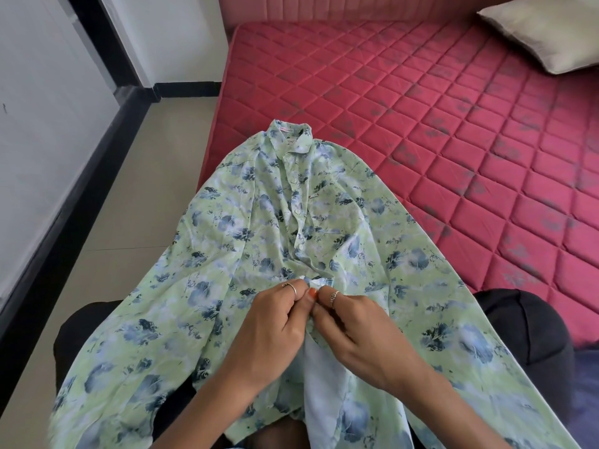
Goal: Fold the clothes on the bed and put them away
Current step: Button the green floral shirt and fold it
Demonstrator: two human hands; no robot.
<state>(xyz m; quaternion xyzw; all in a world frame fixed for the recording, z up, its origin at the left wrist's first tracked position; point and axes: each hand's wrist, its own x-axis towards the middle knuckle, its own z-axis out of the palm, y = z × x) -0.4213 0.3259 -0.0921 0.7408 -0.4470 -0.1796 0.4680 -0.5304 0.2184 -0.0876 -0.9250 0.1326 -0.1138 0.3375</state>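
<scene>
Red mattress under floral shirt, placket between both hands.

Shirt on mattress corner; pillow far right, perhaps touching headboard.

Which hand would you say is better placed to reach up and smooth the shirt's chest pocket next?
Probably the right hand: the chest pocket lies on its side of the button placket. Both hands pinch the floral shirt at the placket, and the left hand would have to cross over.
</scene>
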